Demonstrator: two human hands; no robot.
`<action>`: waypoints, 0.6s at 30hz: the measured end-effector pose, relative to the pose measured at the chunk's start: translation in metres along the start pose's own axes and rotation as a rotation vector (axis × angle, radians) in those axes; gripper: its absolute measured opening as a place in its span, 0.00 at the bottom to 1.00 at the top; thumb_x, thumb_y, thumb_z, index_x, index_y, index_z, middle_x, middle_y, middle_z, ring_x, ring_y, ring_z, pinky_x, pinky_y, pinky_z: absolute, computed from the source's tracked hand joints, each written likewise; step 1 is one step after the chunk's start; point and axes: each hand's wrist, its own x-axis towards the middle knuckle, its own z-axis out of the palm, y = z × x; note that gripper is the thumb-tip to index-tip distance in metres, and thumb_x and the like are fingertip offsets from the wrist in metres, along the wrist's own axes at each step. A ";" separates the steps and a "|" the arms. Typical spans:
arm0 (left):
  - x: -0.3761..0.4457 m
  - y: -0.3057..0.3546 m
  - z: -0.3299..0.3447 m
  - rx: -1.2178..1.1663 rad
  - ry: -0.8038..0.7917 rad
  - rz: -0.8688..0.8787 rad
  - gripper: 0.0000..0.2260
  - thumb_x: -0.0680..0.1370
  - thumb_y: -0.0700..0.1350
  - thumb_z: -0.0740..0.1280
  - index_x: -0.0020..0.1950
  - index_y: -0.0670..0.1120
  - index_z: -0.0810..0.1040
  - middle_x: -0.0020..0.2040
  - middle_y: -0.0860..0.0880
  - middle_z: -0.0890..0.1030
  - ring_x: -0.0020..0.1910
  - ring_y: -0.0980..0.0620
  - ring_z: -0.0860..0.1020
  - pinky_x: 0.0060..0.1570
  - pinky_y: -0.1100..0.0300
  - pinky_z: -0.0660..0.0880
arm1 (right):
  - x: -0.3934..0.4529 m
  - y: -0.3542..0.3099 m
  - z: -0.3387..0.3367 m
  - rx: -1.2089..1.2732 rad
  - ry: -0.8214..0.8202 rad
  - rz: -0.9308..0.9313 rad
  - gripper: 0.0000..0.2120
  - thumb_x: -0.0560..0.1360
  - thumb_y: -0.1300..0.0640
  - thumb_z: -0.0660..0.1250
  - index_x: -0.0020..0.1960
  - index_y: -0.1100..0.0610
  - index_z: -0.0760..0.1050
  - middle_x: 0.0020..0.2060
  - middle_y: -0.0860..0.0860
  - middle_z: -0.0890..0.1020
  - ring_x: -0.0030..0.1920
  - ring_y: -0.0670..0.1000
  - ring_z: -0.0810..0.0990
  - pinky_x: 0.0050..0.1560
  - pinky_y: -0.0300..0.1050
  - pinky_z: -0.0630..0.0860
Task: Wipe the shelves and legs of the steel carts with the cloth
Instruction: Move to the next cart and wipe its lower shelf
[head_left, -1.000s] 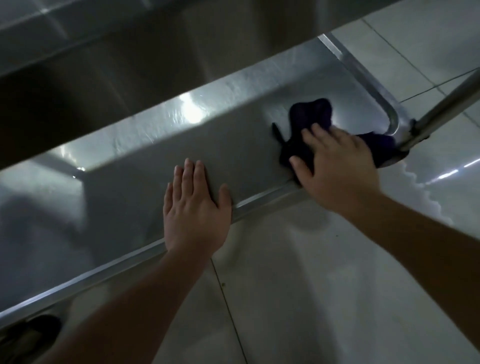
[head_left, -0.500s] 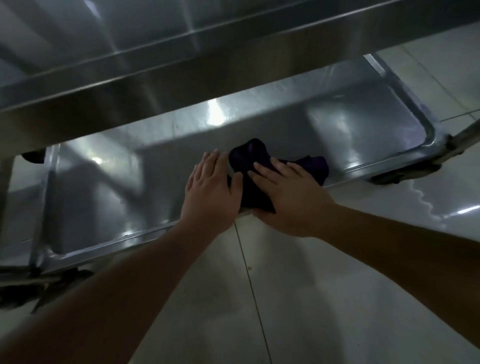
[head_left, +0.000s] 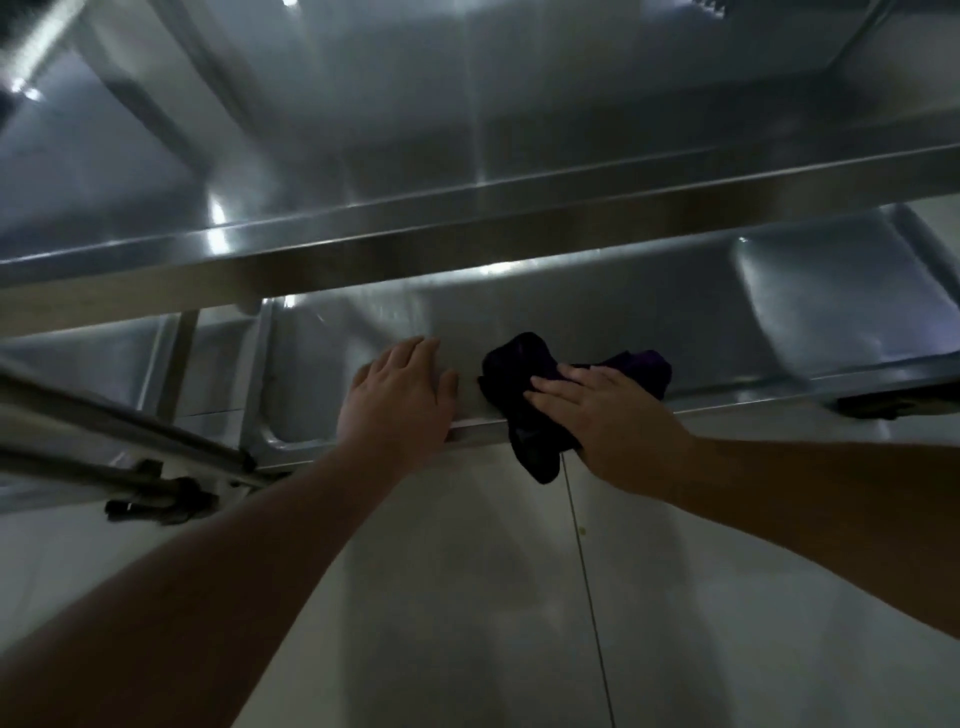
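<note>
Above the bottom shelf (head_left: 597, 312) an upper steel shelf (head_left: 467, 228) overhangs, and a black caster (head_left: 156, 501) sits off its left corner on pale floor tiles (head_left: 467, 597). On that shelf's front rim, the right hand (head_left: 608, 415) presses flat-fingered on a crumpled dark purple cloth (head_left: 524, 379); the left hand (head_left: 400, 395) rests flat beside it, grasping nothing.

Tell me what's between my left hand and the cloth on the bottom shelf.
Only a bare strip of steel shelf, in the head view. The left hand lies flat there; the right hand presses the cloth.
</note>
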 end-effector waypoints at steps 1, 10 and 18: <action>-0.003 -0.004 -0.003 0.000 -0.009 -0.007 0.27 0.85 0.60 0.53 0.82 0.50 0.65 0.81 0.49 0.68 0.80 0.47 0.65 0.78 0.47 0.59 | -0.001 -0.003 -0.002 -0.010 -0.002 -0.004 0.35 0.80 0.58 0.66 0.83 0.45 0.57 0.81 0.44 0.63 0.80 0.53 0.61 0.79 0.55 0.60; -0.082 0.003 -0.057 0.075 -0.254 -0.031 0.29 0.83 0.63 0.57 0.81 0.51 0.65 0.80 0.51 0.69 0.78 0.48 0.67 0.74 0.48 0.65 | -0.024 -0.072 -0.084 0.093 -0.280 0.130 0.21 0.75 0.66 0.65 0.64 0.50 0.74 0.56 0.51 0.79 0.55 0.57 0.80 0.53 0.55 0.79; -0.189 0.026 -0.183 -0.001 -0.487 -0.123 0.31 0.82 0.61 0.59 0.83 0.52 0.61 0.82 0.50 0.65 0.80 0.47 0.64 0.76 0.47 0.62 | -0.093 -0.156 -0.198 0.299 -0.556 0.241 0.14 0.74 0.69 0.64 0.52 0.52 0.71 0.46 0.49 0.75 0.48 0.54 0.79 0.46 0.48 0.74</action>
